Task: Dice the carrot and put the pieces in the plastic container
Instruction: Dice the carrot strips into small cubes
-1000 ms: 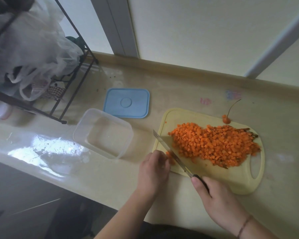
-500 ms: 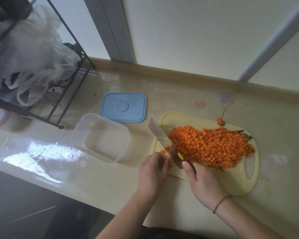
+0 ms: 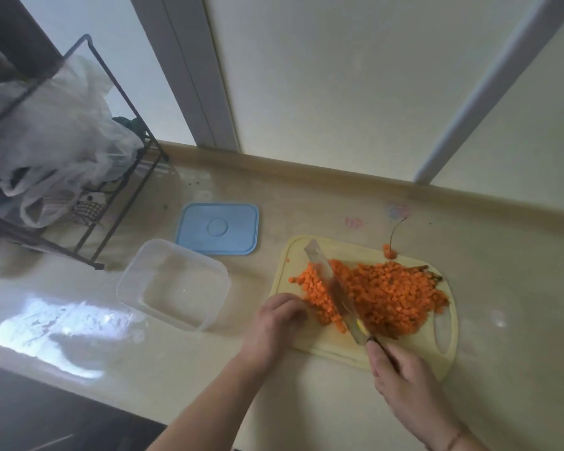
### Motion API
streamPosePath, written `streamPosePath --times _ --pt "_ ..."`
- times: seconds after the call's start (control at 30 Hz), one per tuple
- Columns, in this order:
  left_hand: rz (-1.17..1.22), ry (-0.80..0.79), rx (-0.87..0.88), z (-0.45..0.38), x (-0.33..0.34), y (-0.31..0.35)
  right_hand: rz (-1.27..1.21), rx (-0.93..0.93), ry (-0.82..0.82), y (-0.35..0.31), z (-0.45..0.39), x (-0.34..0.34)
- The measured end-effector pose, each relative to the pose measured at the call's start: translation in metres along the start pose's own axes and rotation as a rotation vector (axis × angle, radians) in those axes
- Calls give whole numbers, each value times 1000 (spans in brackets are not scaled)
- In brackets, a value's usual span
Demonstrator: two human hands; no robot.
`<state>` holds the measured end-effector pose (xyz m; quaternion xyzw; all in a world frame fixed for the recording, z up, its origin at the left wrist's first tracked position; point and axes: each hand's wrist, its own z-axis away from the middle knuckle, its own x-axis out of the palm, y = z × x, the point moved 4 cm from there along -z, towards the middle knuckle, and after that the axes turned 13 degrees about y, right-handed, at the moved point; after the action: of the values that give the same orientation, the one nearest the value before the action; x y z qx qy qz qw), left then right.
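now the knife (image 3: 331, 289) has cut into the carrot pieces (image 3: 391, 297) on the board (image 3: 339, 348), right hand (image 3: 401, 379) gripping it, left hand (image 3: 279, 317) curled beside them holding nothing, and bits could roll onto the desk (image 3: 502, 320), missing the empty plastic container (image 3: 173, 284)

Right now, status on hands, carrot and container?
Right hand grips knife, blade splitting diced carrot. Left hand curled at the small heap. Container empty, path clear.
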<state>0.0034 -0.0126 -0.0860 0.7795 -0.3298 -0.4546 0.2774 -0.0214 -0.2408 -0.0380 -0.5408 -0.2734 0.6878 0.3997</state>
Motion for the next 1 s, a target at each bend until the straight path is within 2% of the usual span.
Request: streamPosePath --times 0.1,0.17,0.23,0.3,0.33,0.53,0.63,0.87,1.0 --pt "41 221 -90 2 -23 12 330 -242 53 -8 2 -14" --pt "37 363 8 4 -41 34 611 -388 128 -10 1 -18" --pt "27 282 194 1 -44 54 777 -516 136 -10 0 -16" --pt "-38 79 339 -3 -33 63 882 -613 150 -14 -1 -14" --pt "-75 3 355 -4 -26 62 914 -645 162 -18 0 -14" --pt "-232 -186 287 -5 0 58 939 -761 191 -21 5 -7" --pt "-300 -210 256 -5 4 59 938 -778 204 -24 6 -9" --pt "-413 -193 80 -5 6 67 925 -855 147 -28 5 -10" --pt "-305 -44 -23 -18 -8 74 847 -809 125 -24 6 -17"
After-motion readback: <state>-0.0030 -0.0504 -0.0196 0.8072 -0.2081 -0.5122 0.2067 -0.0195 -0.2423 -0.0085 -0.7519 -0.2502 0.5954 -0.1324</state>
